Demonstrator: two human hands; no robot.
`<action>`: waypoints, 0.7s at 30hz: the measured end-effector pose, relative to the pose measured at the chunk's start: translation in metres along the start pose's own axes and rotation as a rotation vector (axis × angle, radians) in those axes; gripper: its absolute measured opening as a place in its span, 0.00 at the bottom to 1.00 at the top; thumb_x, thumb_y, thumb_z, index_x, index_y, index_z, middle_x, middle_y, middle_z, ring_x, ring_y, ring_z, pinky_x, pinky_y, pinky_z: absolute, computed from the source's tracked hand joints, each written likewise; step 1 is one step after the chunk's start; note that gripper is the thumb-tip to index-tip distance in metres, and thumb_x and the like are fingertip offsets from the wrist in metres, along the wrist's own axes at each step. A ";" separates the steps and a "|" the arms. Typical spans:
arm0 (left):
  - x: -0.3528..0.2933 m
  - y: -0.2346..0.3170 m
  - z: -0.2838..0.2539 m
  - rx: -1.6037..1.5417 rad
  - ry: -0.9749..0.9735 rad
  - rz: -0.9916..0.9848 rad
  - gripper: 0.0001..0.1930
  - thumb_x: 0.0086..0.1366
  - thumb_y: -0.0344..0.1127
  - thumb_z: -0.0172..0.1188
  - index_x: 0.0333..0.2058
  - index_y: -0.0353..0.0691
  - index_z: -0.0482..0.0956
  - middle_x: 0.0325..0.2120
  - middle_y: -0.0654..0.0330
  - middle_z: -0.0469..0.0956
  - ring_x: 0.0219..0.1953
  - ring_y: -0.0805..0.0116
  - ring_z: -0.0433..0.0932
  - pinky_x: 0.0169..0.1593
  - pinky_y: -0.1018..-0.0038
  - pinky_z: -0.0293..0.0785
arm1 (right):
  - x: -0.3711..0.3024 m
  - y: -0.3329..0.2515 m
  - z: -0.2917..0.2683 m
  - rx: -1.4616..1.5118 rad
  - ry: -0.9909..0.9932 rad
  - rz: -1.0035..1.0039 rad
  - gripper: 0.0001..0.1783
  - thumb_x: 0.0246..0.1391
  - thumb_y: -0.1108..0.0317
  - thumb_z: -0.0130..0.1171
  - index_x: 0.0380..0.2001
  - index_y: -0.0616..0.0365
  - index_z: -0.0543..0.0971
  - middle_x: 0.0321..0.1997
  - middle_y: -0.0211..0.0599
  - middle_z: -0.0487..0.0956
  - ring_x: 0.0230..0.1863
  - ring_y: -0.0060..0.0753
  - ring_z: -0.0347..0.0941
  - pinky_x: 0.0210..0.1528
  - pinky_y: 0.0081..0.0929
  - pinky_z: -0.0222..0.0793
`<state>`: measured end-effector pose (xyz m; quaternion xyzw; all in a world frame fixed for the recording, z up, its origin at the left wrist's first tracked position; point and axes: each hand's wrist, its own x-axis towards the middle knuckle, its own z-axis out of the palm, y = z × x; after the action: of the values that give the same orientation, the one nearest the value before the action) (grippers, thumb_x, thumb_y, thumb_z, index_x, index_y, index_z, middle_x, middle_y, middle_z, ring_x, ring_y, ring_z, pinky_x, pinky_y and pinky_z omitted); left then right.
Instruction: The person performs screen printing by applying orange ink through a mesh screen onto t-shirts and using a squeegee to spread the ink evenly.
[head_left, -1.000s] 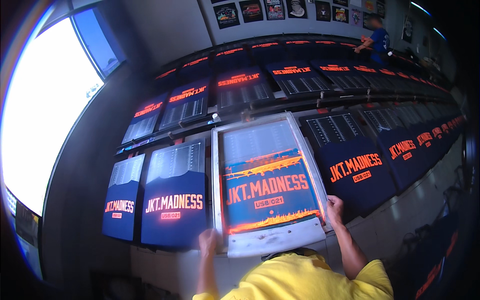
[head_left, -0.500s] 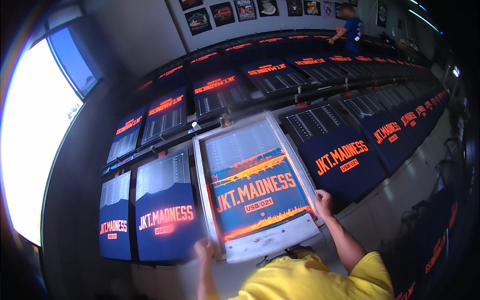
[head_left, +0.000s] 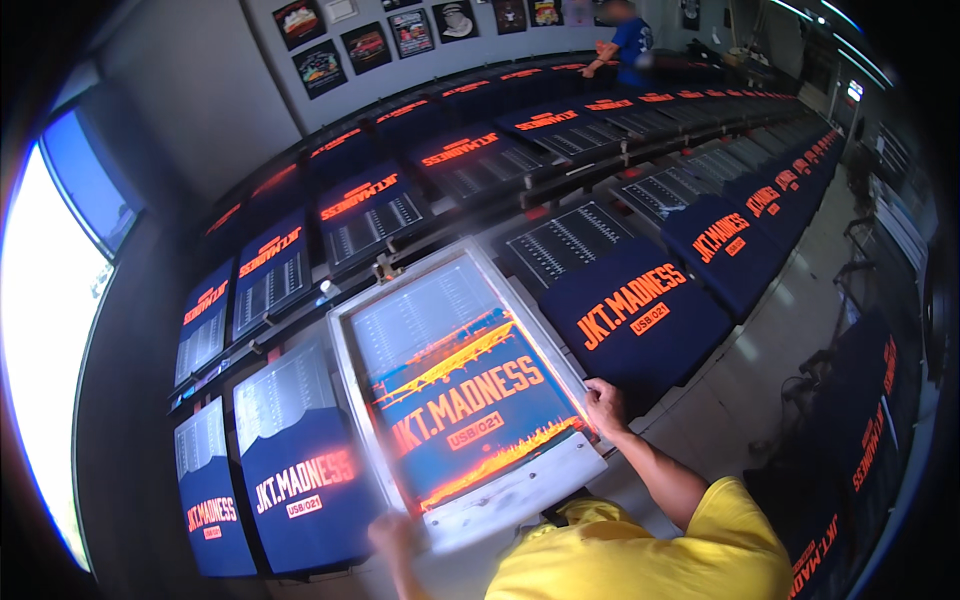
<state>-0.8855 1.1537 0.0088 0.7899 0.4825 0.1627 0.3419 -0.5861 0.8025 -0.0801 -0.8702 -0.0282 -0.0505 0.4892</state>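
Screen [head_left: 450, 365] gripped at its right edge by right hand [head_left: 606, 408]; left hand [head_left: 393, 534], blurred, at its lower-left corner, grip unclear.

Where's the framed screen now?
In the head view, the framed screen is near centre, between the left hand and right hand, with navy shirts either side.

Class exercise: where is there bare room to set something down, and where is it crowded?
Bare: the exposed ruled board, bordered by the screen frame at left and a navy shirt below; also floor right of the shirt row. Crowded: the frame's near end, flanked by left hand and right hand.
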 end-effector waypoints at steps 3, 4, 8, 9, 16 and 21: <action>-0.002 0.010 -0.001 -0.038 -0.086 -0.018 0.18 0.67 0.37 0.60 0.30 0.22 0.82 0.18 0.56 0.79 0.21 0.73 0.72 0.27 0.69 0.69 | -0.005 0.009 0.003 -0.013 0.061 -0.037 0.13 0.54 0.73 0.54 0.41 0.62 0.83 0.34 0.48 0.84 0.34 0.38 0.82 0.39 0.31 0.76; 0.001 0.009 0.002 -0.015 -0.099 0.043 0.18 0.67 0.37 0.60 0.28 0.23 0.82 0.17 0.57 0.78 0.21 0.74 0.72 0.27 0.70 0.68 | -0.007 0.013 0.003 -0.027 0.105 -0.068 0.13 0.54 0.73 0.54 0.41 0.62 0.83 0.34 0.48 0.84 0.32 0.37 0.82 0.38 0.32 0.75; 0.032 -0.107 0.030 -0.159 0.111 0.147 0.19 0.70 0.38 0.58 0.24 0.25 0.80 0.15 0.61 0.77 0.20 0.76 0.68 0.25 0.71 0.65 | -0.010 -0.019 0.001 0.019 0.059 -0.114 0.13 0.56 0.72 0.55 0.43 0.58 0.82 0.35 0.52 0.83 0.39 0.54 0.81 0.42 0.41 0.77; 0.034 -0.108 0.028 -0.106 0.068 0.133 0.19 0.70 0.38 0.58 0.25 0.25 0.80 0.16 0.60 0.77 0.20 0.76 0.69 0.25 0.71 0.65 | -0.010 -0.021 -0.002 0.046 0.035 -0.102 0.13 0.57 0.72 0.56 0.45 0.58 0.81 0.37 0.51 0.84 0.40 0.53 0.81 0.43 0.40 0.77; 0.010 -0.026 0.018 -0.124 0.025 0.142 0.21 0.70 0.39 0.57 0.24 0.25 0.79 0.14 0.58 0.76 0.18 0.73 0.69 0.25 0.69 0.66 | -0.013 -0.022 -0.008 0.102 0.094 -0.178 0.13 0.57 0.76 0.54 0.45 0.60 0.81 0.45 0.47 0.84 0.46 0.48 0.81 0.49 0.36 0.77; 0.002 -0.001 0.006 -0.078 -0.011 0.084 0.20 0.64 0.38 0.52 0.21 0.26 0.75 0.12 0.59 0.69 0.18 0.72 0.64 0.23 0.64 0.59 | -0.010 -0.028 -0.007 0.061 0.062 -0.273 0.13 0.55 0.76 0.55 0.44 0.60 0.81 0.45 0.44 0.83 0.49 0.47 0.80 0.51 0.35 0.76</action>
<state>-0.8818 1.1532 0.0041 0.7965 0.4402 0.1912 0.3678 -0.5993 0.8113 -0.0544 -0.8410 -0.1325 -0.1426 0.5049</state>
